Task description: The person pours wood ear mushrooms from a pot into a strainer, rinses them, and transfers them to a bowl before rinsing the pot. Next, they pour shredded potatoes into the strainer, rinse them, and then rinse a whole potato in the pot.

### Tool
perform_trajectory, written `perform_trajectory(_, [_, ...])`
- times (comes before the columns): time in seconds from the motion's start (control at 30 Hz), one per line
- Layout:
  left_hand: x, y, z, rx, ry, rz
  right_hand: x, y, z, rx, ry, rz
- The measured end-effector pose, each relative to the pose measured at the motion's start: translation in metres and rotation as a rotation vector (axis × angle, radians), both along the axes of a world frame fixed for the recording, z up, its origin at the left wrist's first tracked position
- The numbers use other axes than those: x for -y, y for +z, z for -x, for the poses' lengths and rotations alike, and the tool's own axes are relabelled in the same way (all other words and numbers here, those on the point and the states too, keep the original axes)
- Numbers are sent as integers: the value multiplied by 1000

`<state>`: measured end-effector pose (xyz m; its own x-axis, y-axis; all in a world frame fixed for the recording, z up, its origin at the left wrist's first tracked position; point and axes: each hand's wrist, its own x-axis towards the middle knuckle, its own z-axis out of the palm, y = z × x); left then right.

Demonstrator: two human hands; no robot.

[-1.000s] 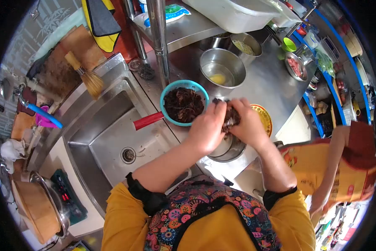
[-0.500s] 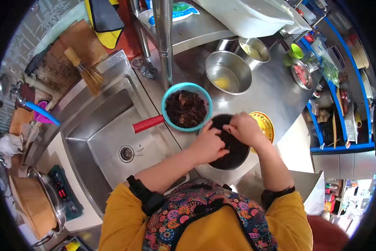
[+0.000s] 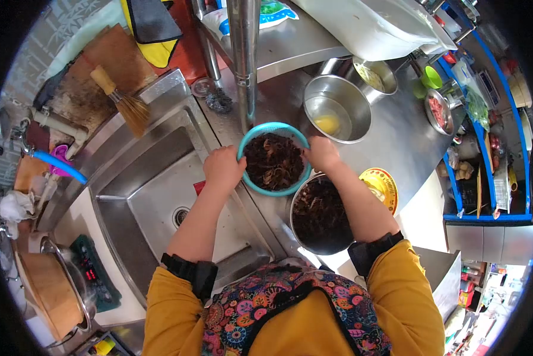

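A turquoise strainer (image 3: pixel 273 193) with a red handle, mostly covered by my left hand and forearm, holds dark brown, leafy-looking pieces (image 3: pixel 272 160). My left hand (image 3: pixel 224 168) is closed on the strainer's left side, by the handle. On the opposite rim, my right hand (image 3: pixel 321 154) grips with its fingertips partly hidden. Just below it stands a steel pot (image 3: pixel 302 240) filled with more dark pieces (image 3: pixel 323 210). Right of my right forearm is a yellow patterned plate (image 3: pixel 385 185) with something pale on it.
At the left is a steel sink (image 3: pixel 154 196) with a bamboo brush (image 3: pixel 124 104) on its edge. Behind the strainer stand a metal post (image 3: pixel 243 65) and a steel pot of liquid (image 3: pixel 338 107) with something yellow in it. A bowl of meat (image 3: pixel 438 111) is farther right.
Both hands have left the pot of dark pieces and taken hold of the turquoise strainer, one on each side. The pot's contents now show.
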<state>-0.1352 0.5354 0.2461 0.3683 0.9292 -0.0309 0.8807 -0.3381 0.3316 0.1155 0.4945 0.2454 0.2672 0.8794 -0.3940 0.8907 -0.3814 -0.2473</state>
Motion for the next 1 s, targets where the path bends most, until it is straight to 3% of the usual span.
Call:
perform_trajectory(0.13, [-2, -1, -7, 73, 69, -14, 7, 2, 6, 84, -23, -157])
perform_trajectory(0.27, [-9, 15, -3, 358, 145, 61, 13, 27, 12, 69, -58, -295])
perform_trajectory(0.37, [-7, 35, -4, 643, 112, 36, 18, 45, -4, -46, 1, -465])
perform_trajectory(0.4, [-1, 49, -7, 727, 91, 48, 22, 58, -13, -240, -8, -485])
perform_trajectory(0.5, [25, 84, -22, 868, -35, 35, 43, 103, -39, -700, -190, -95])
perform_trajectory(0.57, [42, 89, -37, 905, -147, -73, 65, 114, -55, -668, -206, 0])
perform_trajectory(0.63, [53, 78, -48, 949, -197, -9, 93, 124, -62, -742, -279, 11])
perform_trajectory(0.77, [73, 55, -68, 1030, -295, 78, 150, 112, -67, -622, -325, -148])
perform_trajectory(0.83, [89, 33, -83, 1238, -228, -12, 173, 101, -56, -622, -358, -289])
perform_trajectory(0.87, [100, 29, -82, 1404, -247, 300, 184, 91, -52, -592, -343, -361])
perform_trajectory(0.9, [110, 28, -85, 1447, -219, 286, 191, 94, -38, -470, -363, -449])
perform_trajectory(0.97, [130, 26, -94, 1530, -159, 260, 203, 69, -26, -63, -149, -782])
perform_trajectory(1.0, [137, 23, -94, 1502, -162, 280, 209, 73, -15, -105, -243, -717])
